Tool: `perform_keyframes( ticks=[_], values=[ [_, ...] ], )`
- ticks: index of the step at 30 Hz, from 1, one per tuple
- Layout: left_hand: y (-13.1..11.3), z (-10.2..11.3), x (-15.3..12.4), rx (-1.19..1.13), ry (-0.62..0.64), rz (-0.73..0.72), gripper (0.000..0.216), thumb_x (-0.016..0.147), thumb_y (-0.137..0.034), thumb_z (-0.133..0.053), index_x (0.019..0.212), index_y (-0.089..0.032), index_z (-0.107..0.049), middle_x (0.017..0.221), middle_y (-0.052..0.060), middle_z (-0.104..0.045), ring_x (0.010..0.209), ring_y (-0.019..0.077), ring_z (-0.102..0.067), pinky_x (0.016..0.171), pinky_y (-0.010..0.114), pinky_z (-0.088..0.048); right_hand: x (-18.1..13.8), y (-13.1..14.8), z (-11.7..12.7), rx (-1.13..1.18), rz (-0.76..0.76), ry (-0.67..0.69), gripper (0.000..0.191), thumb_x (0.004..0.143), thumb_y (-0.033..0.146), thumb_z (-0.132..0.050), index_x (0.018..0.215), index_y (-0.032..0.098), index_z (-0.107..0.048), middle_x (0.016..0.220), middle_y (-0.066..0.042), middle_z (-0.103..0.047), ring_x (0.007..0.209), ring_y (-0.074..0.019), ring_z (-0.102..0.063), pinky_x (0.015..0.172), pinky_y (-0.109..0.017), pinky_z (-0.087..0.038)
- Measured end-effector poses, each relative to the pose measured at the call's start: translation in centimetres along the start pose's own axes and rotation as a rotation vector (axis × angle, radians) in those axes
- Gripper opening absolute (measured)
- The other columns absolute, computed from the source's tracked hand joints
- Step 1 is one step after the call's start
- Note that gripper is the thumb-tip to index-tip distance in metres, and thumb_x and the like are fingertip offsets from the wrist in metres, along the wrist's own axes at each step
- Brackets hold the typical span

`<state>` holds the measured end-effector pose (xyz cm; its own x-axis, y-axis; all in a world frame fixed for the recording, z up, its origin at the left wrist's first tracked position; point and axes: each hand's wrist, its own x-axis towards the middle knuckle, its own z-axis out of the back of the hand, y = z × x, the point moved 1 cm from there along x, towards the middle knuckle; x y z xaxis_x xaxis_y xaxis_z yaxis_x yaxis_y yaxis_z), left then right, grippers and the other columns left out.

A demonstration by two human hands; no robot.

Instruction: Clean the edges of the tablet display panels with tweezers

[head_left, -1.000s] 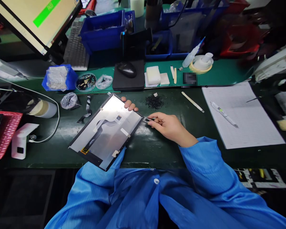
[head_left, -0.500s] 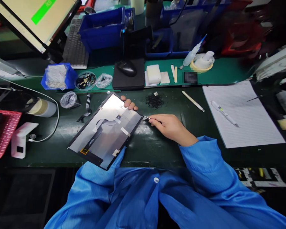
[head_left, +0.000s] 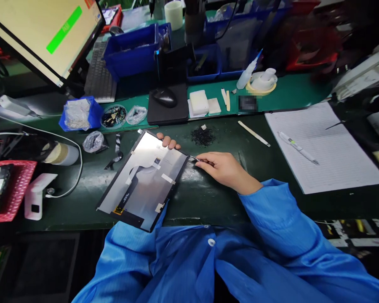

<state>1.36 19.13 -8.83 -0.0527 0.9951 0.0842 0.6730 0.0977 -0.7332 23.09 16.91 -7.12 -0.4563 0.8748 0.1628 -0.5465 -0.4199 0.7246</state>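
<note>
My left hand (head_left: pixel 168 141) supports a tablet screen panel (head_left: pixel 148 179) from beneath, its fingertips curled over the upper edge; the rest of that hand is hidden. The panel is tilted, with its silvery back, flex cable and bits of tape facing up. A thin metal tool, perhaps tweezers (head_left: pixel 194 158), is pinched in my right hand (head_left: pixel 221 168). Its tip meets the black edge at the panel's right corner. Just beyond, a small heap of black scraps (head_left: pixel 203 136) lies on the dark bench (head_left: pixel 208 202).
Right of my hands lie a plastic stick (head_left: pixel 254 133) and paper sheets (head_left: pixel 322 147) with a pen (head_left: pixel 298 147). A mouse (head_left: pixel 164 97), white sponge pads (head_left: pixel 198 102) and blue bins (head_left: pixel 131 50) line the back. Leftward are a white cable (head_left: pixel 78 168) and pink bubble wrap (head_left: pixel 23 185).
The camera view has shifted slightly. The panel stays in my left hand, and the tool in my right hand remains at the same corner, with the right fingers slightly shifted.
</note>
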Motion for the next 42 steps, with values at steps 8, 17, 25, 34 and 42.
perform_keyframes(
  ticks=[8,17,25,34,42],
  values=[
    [-0.3,-1.1,-0.5,-0.298,0.037,0.024,0.067,0.069,-0.078,-0.065,0.102,-0.022,-0.049,0.085,0.001,-0.050,0.086,0.0180,-0.055,0.087,0.038,-0.053,0.1,0.4,0.9,-0.006,-0.064,0.023,0.026,0.103,0.034,-0.053,0.106,0.025,-0.078,0.100,-0.002,-0.080,0.089,-0.0227,-0.074,0.077,-0.033,-0.052],
    [-0.2,-1.1,-1.0,-0.074,0.031,-0.018,0.066,0.070,-0.081,-0.064,0.100,-0.022,-0.057,0.093,0.005,-0.053,0.094,0.0207,-0.058,0.095,0.038,-0.054,0.3,0.4,1.0,0.045,-0.028,-0.077,0.014,0.094,0.026,-0.066,0.100,0.022,-0.079,0.092,-0.003,-0.078,0.080,-0.0184,-0.070,0.074,-0.029,-0.052],
    [-0.3,-1.2,-0.8,0.038,-0.013,-0.032,0.064,0.072,-0.082,-0.060,0.096,-0.022,-0.054,0.089,0.005,-0.051,0.089,0.0215,-0.057,0.097,0.040,-0.052,0.2,0.2,1.0,-0.121,0.027,0.015,0.028,0.104,0.032,-0.051,0.108,0.022,-0.077,0.099,-0.007,-0.078,0.090,-0.0231,-0.071,0.079,-0.032,-0.050],
    [-0.1,-1.0,-0.8,0.029,0.034,-0.063,0.072,0.068,-0.088,-0.058,0.094,-0.021,-0.055,0.089,0.005,-0.050,0.089,0.0206,-0.057,0.098,0.039,-0.052,0.3,0.4,0.9,0.029,-0.133,0.033,0.021,0.101,0.033,-0.057,0.105,0.024,-0.075,0.080,0.001,-0.076,0.073,-0.0174,-0.070,0.069,-0.027,-0.047],
    [-0.2,-1.7,-0.9,0.047,0.003,-0.083,0.071,0.067,-0.087,-0.061,0.094,-0.021,-0.055,0.088,0.005,-0.050,0.088,0.0199,-0.056,0.096,0.038,-0.052,0.3,0.3,0.8,-0.043,0.008,-0.007,0.022,0.101,0.030,-0.056,0.105,0.022,-0.077,0.099,-0.005,-0.080,0.089,-0.0217,-0.072,0.079,-0.030,-0.050]
  ],
)
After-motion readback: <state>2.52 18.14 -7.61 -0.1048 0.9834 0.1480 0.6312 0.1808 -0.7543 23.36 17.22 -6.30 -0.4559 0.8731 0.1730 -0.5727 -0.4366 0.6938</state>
